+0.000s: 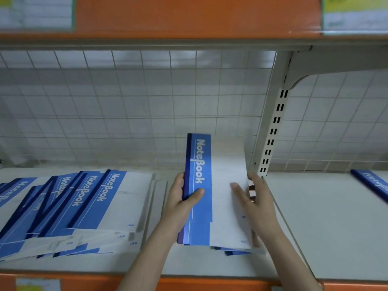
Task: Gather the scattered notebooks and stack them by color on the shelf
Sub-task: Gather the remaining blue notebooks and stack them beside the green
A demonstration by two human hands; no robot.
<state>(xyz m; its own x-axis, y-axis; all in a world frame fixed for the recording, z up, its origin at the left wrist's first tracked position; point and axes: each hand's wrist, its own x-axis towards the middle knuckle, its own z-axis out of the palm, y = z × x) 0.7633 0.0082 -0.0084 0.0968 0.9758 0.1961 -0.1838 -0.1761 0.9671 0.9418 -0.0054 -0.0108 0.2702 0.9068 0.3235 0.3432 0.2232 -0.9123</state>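
A stack of blue-and-white notebooks (218,185) printed "NoteBook" is propped up on the white shelf (327,223), its top leaning toward the wire grid at the back. My left hand (182,200) grips the blue spine edge, thumb across the cover. My right hand (254,198) holds the white right edge, thumb on the cover and fingers behind. Several more blue notebooks (84,204) lie fanned out and overlapping on the shelf to the left. Another blue notebook (373,183) shows at the far right edge.
A slotted white upright post (273,131) stands just right of the held stack. An orange shelf front (189,15) with price labels hangs overhead, and another orange lip (210,283) runs along the near edge. Bare shelf lies right of the stack.
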